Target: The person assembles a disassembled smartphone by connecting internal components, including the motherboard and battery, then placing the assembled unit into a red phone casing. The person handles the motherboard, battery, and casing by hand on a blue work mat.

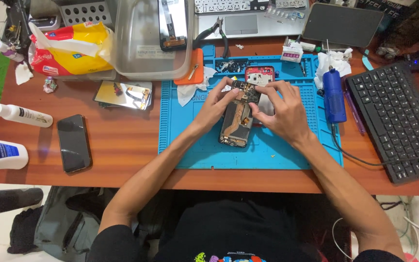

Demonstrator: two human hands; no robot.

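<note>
Head view: opened smartphone (237,123) lies back-up on the blue silicone repair mat (277,150), internals exposed; both hands are on its upper end; left hand (215,106) pinches the left edge of the small circuit board (247,91) with fingertips curled; right hand (282,109) pinches the board's right side, thumb and forefinger pressed close — the board looks to be either lifting off or seating onto the frame, can't tell which; my read is the step is board handling at the top of the phone, and the next move calls for a level, gentle grip so no flex cable tears. Surface: reddish wooden desk (122,145); a red phone frame (259,73) sits just beyond the hands on the mat; blue electric screwdriver (334,94) to the right, black keyboard (396,119) further right; a dark phone (73,143) well left, white spray bottle (18,114) near the desk's left edge — clear plastic tub (151,43), laptop (248,19) and pliers (217,31) at the far side.
</note>
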